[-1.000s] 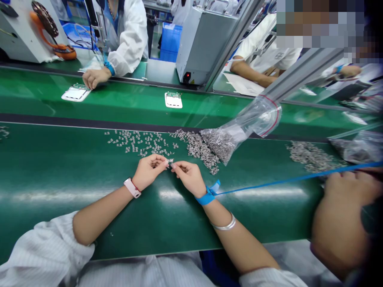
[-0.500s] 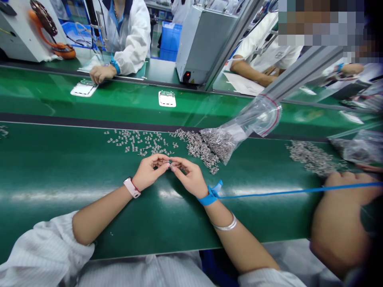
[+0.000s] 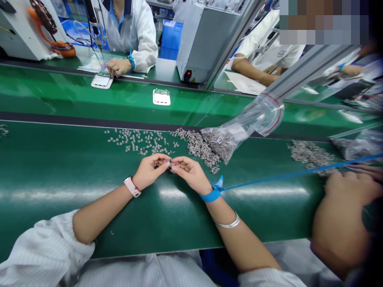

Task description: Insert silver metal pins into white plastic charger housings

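Note:
My left hand (image 3: 151, 170) and my right hand (image 3: 191, 172) meet fingertip to fingertip over the green table. Between the pinched thumbs and fingers is a small metal part (image 3: 170, 162), mostly covered by the fingertips. Just beyond my hands lie scattered small metal parts (image 3: 131, 139), spread loosely on the tabletop. To their right is a denser pile of the same parts (image 3: 200, 149), at the mouth of a clear zip bag (image 3: 223, 139) holding many more. A blue wrist strap (image 3: 213, 193) circles my right wrist, its cord running off to the right.
A green conveyor (image 3: 128, 97) crosses behind the table, carrying a white casing with a circuit board (image 3: 161, 97). Across it, a person's hand (image 3: 119, 67) touches another white casing (image 3: 102, 81). At right are a neighbour's hand (image 3: 344, 191) and another pile of parts (image 3: 311, 154).
The person across has moved a hand and the white casing under it rightward. The other casing has shifted slightly left. My right wrist has moved slightly right, and the blue cord has risen. My fingertips stay together.

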`<state>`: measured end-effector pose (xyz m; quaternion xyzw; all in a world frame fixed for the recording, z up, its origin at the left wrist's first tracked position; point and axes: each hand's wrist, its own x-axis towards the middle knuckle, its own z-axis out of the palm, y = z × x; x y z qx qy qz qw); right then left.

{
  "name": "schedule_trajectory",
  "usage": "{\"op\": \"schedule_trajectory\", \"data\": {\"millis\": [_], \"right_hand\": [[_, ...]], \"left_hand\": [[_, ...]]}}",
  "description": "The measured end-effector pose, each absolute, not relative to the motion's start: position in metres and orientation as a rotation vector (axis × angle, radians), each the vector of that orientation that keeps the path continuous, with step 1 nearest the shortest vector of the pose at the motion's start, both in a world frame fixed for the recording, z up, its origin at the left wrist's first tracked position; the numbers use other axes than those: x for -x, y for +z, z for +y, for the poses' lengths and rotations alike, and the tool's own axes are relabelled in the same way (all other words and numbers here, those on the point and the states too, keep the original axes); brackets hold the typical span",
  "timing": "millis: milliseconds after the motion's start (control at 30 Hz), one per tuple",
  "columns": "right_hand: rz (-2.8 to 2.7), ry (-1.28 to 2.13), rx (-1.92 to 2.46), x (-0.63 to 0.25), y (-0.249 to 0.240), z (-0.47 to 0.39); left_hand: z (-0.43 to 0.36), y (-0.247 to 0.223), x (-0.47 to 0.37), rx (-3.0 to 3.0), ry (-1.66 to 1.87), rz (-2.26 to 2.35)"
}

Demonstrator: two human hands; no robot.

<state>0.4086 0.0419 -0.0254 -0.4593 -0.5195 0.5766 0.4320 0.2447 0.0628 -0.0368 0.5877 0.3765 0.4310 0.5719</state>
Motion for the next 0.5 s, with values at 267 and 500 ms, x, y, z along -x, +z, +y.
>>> {"op": "schedule_trajectory", "data": {"millis": [267, 500], "right_hand": [[-1.178, 1.454, 1.136, -0.409, -0.027, 0.043], [-1.126, 1.443, 1.181, -0.42, -0.019, 0.045]], "left_hand": [[0.063, -0.037, -0.245, -1.398, 1.067, 0.916], [0.063, -0.035, -0.244, -1.513, 1.047, 1.024]]}}
